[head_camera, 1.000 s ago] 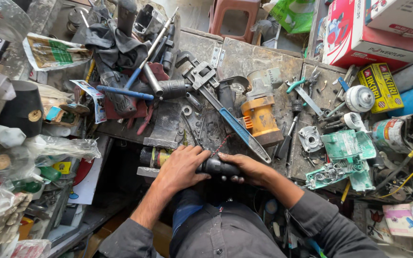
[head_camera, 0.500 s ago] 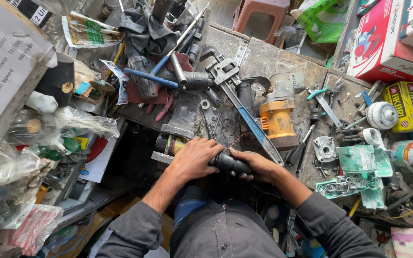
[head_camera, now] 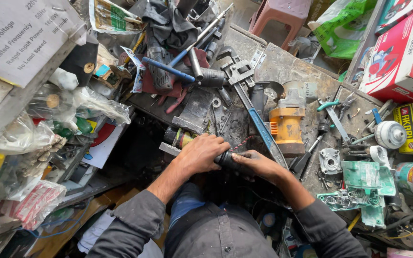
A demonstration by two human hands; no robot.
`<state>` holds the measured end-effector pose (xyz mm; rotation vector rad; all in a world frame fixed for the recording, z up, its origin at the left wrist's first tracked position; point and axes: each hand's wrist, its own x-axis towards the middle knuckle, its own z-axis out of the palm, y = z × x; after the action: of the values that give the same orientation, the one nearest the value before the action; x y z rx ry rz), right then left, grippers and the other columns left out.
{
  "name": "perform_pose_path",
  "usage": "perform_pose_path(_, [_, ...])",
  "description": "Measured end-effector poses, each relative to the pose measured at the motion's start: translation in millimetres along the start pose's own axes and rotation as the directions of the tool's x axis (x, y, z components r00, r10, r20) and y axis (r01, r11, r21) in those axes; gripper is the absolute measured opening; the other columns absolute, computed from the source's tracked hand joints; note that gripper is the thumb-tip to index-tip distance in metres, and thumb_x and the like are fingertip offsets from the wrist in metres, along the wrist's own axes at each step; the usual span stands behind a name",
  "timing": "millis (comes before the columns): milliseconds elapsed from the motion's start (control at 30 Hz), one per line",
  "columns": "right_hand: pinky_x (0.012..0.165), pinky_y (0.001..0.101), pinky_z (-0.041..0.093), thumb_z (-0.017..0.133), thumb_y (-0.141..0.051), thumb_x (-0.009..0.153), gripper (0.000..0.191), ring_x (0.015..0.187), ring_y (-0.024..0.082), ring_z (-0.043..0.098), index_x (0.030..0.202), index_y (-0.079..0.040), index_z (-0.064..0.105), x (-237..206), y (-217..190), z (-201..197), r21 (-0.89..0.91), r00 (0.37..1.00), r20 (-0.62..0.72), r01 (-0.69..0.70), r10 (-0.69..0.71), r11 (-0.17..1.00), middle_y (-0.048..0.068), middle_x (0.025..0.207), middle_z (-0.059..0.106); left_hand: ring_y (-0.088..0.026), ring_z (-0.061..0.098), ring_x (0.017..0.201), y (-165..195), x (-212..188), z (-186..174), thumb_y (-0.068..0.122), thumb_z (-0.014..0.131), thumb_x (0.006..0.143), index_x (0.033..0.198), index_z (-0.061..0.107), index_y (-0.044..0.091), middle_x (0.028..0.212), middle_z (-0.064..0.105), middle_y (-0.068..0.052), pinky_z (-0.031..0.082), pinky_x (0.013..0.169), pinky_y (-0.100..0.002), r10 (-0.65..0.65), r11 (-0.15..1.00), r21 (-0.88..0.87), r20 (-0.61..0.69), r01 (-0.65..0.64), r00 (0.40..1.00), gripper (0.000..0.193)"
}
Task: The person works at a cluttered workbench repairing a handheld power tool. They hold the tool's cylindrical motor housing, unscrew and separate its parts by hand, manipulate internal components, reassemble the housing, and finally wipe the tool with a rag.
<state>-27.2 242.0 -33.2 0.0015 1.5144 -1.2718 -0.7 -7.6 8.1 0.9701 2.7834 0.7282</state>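
A dark, grimy cylindrical part [head_camera: 226, 159] lies at the near edge of the cluttered workbench [head_camera: 283, 67], gripped from both ends by the left hand [head_camera: 201, 154] and the right hand [head_camera: 256, 166], knuckles up, fingers curled closed around it.

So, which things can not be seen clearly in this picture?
- Head view: the dark cylindrical part is mostly covered by the left hand and right hand.
- Its far end, hidden under the left hand.
- The striped motor piece, half behind the left hand.
- The person's lap, hidden by the jacket.
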Motion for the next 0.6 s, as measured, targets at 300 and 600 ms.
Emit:
perform_pose_path(300, [0.08,0.0419,0.055,0.078,-0.02,0.088,0.033,0.093,0.03,0.072,0.116,-0.006,0.067,-4.9,0.5,67.9,-0.959,0.598,-0.24,-0.267,-0.765,0.093,0.012,0.097,0.072,-0.03,0.065,0.097,3.5,1.4,1.9,0.024,0.087,0.062,0.099,0.061,0.008,0.095,0.065,-0.008,0.049,0.082,-0.045,0.012,0.999,0.038,0.001,-0.012,1.0,0.047])
perform_pose_path(600, [0.079,0.049,0.053,0.089,-0.034,0.063,0.062,0.093,0.04,0.068,0.113,-0.005,0.067,-6.5,-27.9,38.6,-0.88,0.872,-0.27,-0.052,-0.409,0.472,0.018,0.095,0.073,-0.031,0.064,0.098,5.5,2.5,1.0,0.02,0.085,0.065,0.099,0.061,0.008,0.098,0.065,-0.009,0.049,0.085,-0.043,0.011,0.999,0.042,0.015,-0.012,1.0,0.043])
